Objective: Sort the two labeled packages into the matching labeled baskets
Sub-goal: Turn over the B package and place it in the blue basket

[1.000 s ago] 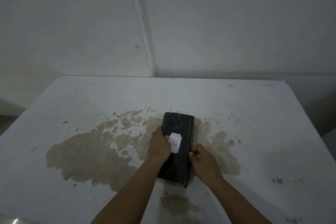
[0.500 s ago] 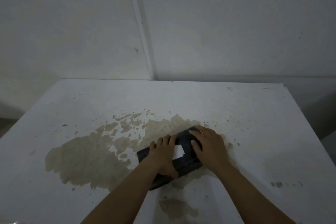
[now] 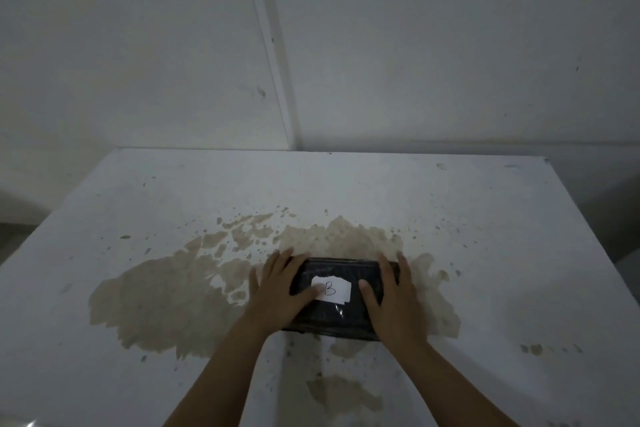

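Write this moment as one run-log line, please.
left hand: on package | right hand: on package | package: flat on table | label: B | baskets: unseen

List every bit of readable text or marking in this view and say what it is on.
"B": handwritten on the white label stuck on top of the black package, which lies on the table between the left hand and the right hand.
No other text, brand or number shows anywhere in view.
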